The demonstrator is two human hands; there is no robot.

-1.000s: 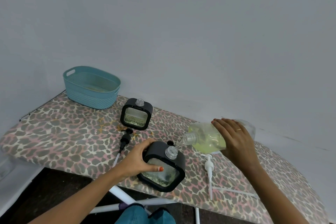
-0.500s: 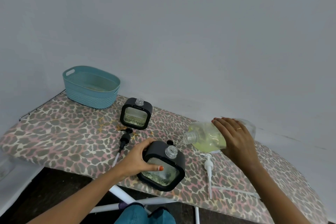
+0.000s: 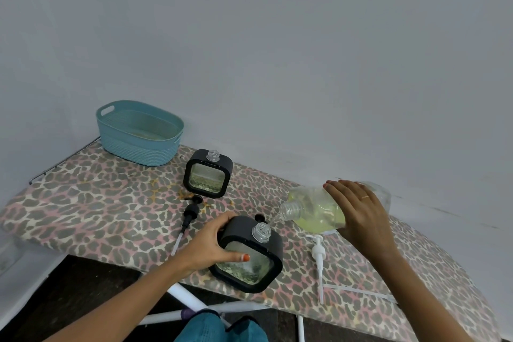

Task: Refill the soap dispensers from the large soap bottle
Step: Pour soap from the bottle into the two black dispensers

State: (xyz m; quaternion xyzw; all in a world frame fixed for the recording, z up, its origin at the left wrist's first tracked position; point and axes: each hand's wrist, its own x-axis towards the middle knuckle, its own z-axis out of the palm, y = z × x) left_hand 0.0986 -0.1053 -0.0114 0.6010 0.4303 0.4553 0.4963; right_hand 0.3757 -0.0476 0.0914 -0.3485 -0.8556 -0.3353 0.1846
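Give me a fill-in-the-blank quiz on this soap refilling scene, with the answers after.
1. The near dispenser is gripped by the ___.
2. The large soap bottle is tipped by the ___.
3. The pump lying right of the near dispenser is ___.
4. Next to the far dispenser sits a teal ___.
Answers: left hand; right hand; white; basket.

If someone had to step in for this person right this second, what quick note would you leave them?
Left hand grips the near dispenser. Right hand holds the large soap bottle tipped, a thin stream entering that dispenser's open neck. Far dispenser stands uncapped, level unclear. Black pump and white pump lie on the board. Left: finish this pour, check the far one, refit pumps.
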